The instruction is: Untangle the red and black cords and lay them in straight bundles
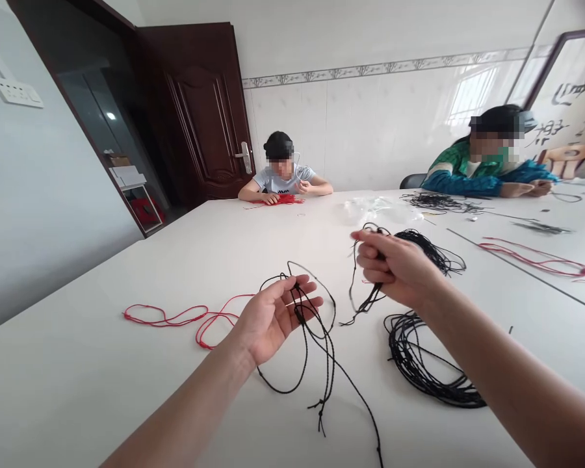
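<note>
My left hand [273, 318] is raised palm-up above the white table [78, 390], with a thin black braided cord [306, 338] looped through its spread fingers. The cord's knotted ends hang down toward the tabletop. My right hand [394, 266] is closed on a bunch of black cords [431, 252], and a strand dangles below it. Under that hand lies a loose coil of black cord [419, 364]. A red cord [175, 317] lies in loose loops to the left of my left hand, apart from it.
A seated person at the far end handles a red cord bundle [277, 200]. Another person in a green-striped sleeve [453, 172] sits at the far right by black cords [439, 202]. A clear plastic bag [375, 209] and a red cord loop [531, 257] lie on the table.
</note>
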`<state>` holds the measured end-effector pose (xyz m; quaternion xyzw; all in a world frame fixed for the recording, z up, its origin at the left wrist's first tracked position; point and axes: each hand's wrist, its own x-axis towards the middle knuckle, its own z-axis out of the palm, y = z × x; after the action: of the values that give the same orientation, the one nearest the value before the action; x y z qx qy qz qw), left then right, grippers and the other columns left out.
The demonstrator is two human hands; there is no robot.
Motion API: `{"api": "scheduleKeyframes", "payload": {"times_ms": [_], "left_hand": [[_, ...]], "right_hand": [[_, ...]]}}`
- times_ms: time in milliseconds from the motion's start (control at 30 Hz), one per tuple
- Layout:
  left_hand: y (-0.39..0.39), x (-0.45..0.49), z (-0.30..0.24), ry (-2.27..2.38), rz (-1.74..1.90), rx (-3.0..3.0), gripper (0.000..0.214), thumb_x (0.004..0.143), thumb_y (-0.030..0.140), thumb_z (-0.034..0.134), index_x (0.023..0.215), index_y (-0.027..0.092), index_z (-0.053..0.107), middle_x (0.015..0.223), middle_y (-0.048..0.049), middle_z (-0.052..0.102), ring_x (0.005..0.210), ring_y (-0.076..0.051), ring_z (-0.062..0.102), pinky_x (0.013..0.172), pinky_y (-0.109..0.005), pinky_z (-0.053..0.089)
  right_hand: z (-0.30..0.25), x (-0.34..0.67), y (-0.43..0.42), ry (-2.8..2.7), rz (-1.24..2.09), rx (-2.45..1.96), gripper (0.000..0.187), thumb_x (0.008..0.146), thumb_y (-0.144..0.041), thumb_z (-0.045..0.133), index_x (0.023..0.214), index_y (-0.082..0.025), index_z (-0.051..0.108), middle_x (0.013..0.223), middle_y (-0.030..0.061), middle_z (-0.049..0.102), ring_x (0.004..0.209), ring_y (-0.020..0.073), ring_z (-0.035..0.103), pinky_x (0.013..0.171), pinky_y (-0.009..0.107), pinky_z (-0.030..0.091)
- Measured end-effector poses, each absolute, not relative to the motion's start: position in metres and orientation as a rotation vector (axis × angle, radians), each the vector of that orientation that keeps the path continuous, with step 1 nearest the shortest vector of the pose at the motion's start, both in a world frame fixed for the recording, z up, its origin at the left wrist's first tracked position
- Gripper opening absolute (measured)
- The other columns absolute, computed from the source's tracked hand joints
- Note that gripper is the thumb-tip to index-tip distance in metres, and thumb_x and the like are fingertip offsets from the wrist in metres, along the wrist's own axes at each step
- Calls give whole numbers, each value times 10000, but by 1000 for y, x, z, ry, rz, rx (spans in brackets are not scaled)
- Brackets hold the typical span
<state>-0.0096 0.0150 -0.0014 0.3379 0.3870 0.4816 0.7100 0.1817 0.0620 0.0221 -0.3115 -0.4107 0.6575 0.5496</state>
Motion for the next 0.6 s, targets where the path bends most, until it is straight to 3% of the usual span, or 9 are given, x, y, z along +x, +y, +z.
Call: {"api": "scheduleKeyframes", "payload": {"times_ms": [133, 267, 367, 467, 600], "left_hand": [[11, -4, -2, 812, 1029, 818, 320, 748, 331, 528, 1020, 167, 561, 1195, -94, 474, 931, -219, 556, 830, -304, 439], [7, 1, -1, 788, 1008, 905, 343, 781, 346, 479, 1060, 163, 556, 1151, -98, 513, 886, -180, 564, 837, -302, 442], [7, 0, -2, 803, 1018, 888, 357, 771, 361, 494, 1066, 167, 547, 1159, -99, 512, 908, -201, 569, 875, -324, 427], [9, -2, -1, 867, 1064, 802, 383, 745, 361, 533, 1083, 181, 525, 1190, -100, 495, 932, -222, 571, 867, -320, 439], [10, -5, 3, 889, 1107, 712, 405, 729, 346, 557, 1087, 162, 508, 1183, -129, 497, 948, -246, 567, 813, -294, 472]], "right_hand": [[6, 156, 47, -1392, 1481, -946, 204, 689, -321, 630, 679, -142, 533, 532, -41, 427, 382, 11, 259, 320, 164, 177], [-6, 140, 40, -1469, 1500, -958, 268, 623, -311, 677, 790, -163, 529, 693, 0, 526, 471, 38, 381, 366, 174, 248], [-3, 144, 43, -1466, 1565, -932, 213, 650, -246, 638, 808, -154, 529, 753, 19, 542, 505, 41, 396, 389, 177, 250], [5, 156, 49, -1442, 1496, -971, 129, 693, -247, 584, 733, -141, 521, 670, -1, 514, 467, 30, 341, 394, 184, 243], [14, 173, 58, -1293, 1312, -959, 144, 728, -278, 557, 716, -151, 489, 642, 2, 510, 571, 74, 452, 521, 209, 377]]}}
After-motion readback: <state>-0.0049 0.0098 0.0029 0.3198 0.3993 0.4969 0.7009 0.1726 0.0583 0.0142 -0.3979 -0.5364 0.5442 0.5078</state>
